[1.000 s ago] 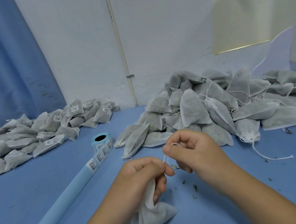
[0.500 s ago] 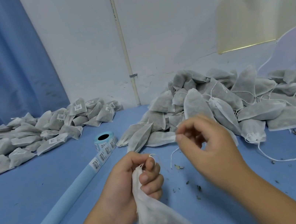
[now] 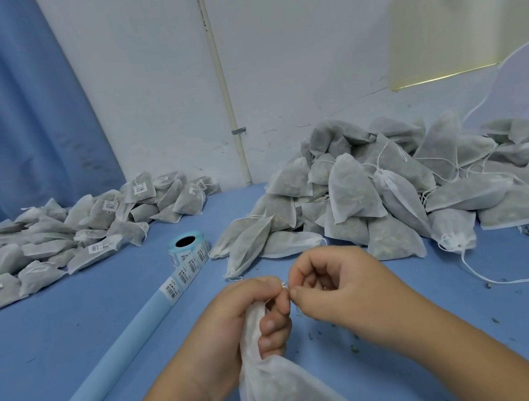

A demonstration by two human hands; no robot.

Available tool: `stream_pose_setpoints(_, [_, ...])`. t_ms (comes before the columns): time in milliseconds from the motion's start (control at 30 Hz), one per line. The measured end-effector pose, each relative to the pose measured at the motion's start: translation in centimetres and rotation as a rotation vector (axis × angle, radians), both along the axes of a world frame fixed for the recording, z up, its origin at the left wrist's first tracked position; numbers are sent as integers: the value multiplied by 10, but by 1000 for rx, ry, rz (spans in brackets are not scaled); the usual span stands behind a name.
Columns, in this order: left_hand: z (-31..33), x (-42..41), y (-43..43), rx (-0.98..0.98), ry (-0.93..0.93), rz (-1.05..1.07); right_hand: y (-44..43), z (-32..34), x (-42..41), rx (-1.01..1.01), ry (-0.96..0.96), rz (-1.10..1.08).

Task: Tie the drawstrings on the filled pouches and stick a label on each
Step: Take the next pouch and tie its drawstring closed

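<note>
A filled pouch (image 3: 287, 394) was gripped round its gathered neck by the left hand (image 3: 240, 318), fingers curled tight, with its base resting on the blue surface (image 3: 69, 335). At the pouch's mouth, the drawstring (image 3: 284, 285) was pinched between thumb and forefinger of the right hand (image 3: 342, 285). Beyond the pouch to the left a label roll (image 3: 188, 247) was seen; beyond it to the right, a heap of unlabelled pouches (image 3: 392, 187).

Drawstring (image 3: 284, 285) mostly unseen btw. fingers (image 3: 307, 293)

Blue table (image 3: 70, 342) with two pouch piles (image 3: 55, 244) (image 3: 393, 190), label roll (image 3: 187, 247), scattered crumbs (image 3: 354, 347).
</note>
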State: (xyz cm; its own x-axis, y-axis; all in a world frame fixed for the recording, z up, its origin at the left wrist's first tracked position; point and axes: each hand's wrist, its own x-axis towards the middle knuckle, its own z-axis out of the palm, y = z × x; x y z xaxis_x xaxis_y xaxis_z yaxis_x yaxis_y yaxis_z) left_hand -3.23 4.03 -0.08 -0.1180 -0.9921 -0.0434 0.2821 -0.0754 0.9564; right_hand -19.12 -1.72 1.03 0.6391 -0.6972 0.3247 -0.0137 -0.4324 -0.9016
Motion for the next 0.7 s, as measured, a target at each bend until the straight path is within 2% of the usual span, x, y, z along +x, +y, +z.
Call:
stream_pose_setpoints(367, [4,5,4,-21,-177,-61,-3,0,-5,60,83,94])
stream_pose_setpoints(700, [6,3,2,3,-319,163,-13,-8,-6,58,177,90])
